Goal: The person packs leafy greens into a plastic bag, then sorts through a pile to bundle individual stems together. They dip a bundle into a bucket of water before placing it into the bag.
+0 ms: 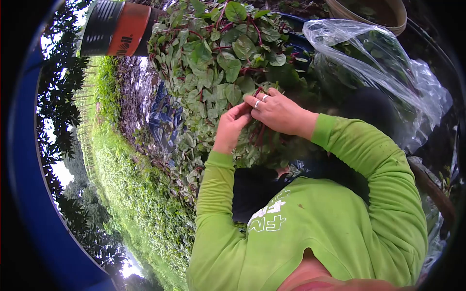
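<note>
A big heap of leafy greens with dark red stems (233,63) lies in front of me. Over its near side my two hands meet, fingertips touching or almost touching. My right hand (281,112), with rings on its fingers, is closed on a few red stems (258,135) that show beside and below its fingers. My left hand (232,127) is pinched beside it, and what lies between its fingertips is too small to make out. Both arms wear bright green sleeves.
A clear plastic bag (378,72) with leaves inside lies at the right, below a round tub (371,14) at the top right. A black and orange drum (119,29) stands at the upper left. Blue sheeting (164,119) and green plants (141,189) are on the left.
</note>
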A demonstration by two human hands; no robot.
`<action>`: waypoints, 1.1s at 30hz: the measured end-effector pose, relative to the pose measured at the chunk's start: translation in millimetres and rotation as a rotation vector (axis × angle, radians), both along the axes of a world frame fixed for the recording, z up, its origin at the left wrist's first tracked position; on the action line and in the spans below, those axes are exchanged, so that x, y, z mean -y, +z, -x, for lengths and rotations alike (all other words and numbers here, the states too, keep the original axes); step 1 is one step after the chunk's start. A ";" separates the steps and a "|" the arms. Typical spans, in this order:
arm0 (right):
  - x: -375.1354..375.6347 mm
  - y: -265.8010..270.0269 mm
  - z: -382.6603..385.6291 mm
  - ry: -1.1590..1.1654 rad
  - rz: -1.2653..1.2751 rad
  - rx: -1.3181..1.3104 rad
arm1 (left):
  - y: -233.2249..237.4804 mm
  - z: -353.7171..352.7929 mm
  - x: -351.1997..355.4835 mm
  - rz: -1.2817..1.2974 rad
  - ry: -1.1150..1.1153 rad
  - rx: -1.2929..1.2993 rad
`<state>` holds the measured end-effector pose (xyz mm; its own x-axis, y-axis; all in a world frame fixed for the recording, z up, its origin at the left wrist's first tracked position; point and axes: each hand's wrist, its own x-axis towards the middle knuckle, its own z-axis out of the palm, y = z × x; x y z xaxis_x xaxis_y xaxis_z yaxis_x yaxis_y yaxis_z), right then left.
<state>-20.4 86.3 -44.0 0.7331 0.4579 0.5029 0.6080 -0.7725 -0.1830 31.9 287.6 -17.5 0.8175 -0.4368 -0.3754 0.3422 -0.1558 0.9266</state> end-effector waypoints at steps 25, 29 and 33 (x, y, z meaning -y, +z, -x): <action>-12.6 -8.9 30.1 0.615 0.158 -0.163 | -13.8 38.8 -47.8 -0.524 -0.626 0.782; -16.3 -12.6 37.2 0.648 0.186 -0.189 | -20.5 12.4 -92.3 -1.385 -0.731 0.788; -16.9 -9.5 37.9 0.652 0.217 -0.195 | -1.2 16.8 -117.1 -1.778 -0.581 0.326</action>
